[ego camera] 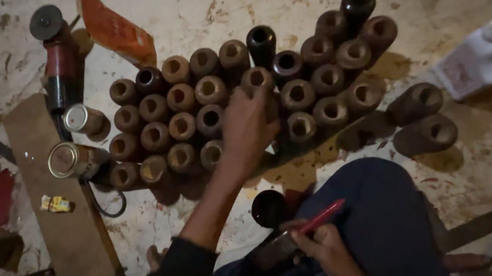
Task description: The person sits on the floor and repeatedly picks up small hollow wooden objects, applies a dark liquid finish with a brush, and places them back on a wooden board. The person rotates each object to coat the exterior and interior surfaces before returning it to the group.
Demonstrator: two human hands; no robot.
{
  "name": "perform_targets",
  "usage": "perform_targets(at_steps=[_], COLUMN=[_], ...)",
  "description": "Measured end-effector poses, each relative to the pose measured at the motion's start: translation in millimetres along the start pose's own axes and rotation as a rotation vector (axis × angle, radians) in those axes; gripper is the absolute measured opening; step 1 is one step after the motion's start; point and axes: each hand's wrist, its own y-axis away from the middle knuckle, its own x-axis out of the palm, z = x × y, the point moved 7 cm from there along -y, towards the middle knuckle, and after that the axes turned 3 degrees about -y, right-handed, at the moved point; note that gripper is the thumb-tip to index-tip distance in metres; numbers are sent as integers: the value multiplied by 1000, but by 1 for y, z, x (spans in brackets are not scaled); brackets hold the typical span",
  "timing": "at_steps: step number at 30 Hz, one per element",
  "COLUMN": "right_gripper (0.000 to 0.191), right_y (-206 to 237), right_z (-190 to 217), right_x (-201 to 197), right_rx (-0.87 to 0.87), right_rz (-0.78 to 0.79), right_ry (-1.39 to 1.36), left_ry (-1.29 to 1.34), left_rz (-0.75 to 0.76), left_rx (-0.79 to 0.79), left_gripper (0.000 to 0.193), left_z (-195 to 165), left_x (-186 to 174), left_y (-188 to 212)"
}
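Several brown hollow wooden cylinders [183,127] stand upright in tight rows on the stained floor, and a few are black [260,41]. My left hand [247,127] reaches into the middle of the cluster, its fingers closed around one cylinder [260,79] at the front of the rows. My right hand [327,252] rests over my blue-trousered knee and holds a red pen-like stick [322,217]. Its tip lies on a dark flat object [273,251] on my lap. A black round pot [270,208] sits on the floor just ahead of my knee.
Two brown cylinders [421,120] lie on their sides at the right, near a white glove [481,59]. Two metal tins [76,159] and a red power tool [59,63] are at the left, beside a wooden board [62,224] and an orange packet [116,29].
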Motion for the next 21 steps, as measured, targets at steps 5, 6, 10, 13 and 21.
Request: perform_targets(at_steps=[5,6,10,13,21], right_gripper=[34,33,33,32,37], right_y=[-6,-6,-3,0,9], right_z=[-3,1,6,12,56], right_x=[-16,-20,-46,-64,-69], right_rx=[60,8,17,-4,-270], right_rz=[-62,-73,-157,-221,0], right_ry=[-8,-6,-145,-243,-346], left_ry=[229,278,853,1278,1187], left_rz=[-369,-474,-266,-187,-219], left_rx=[-167,-246,-278,-459,-346], left_gripper=[66,65,46,57,70], left_z=[26,40,92,101,62], left_x=[-66,-74,-52,-7,-14], left_y=[56,76,138,181,176])
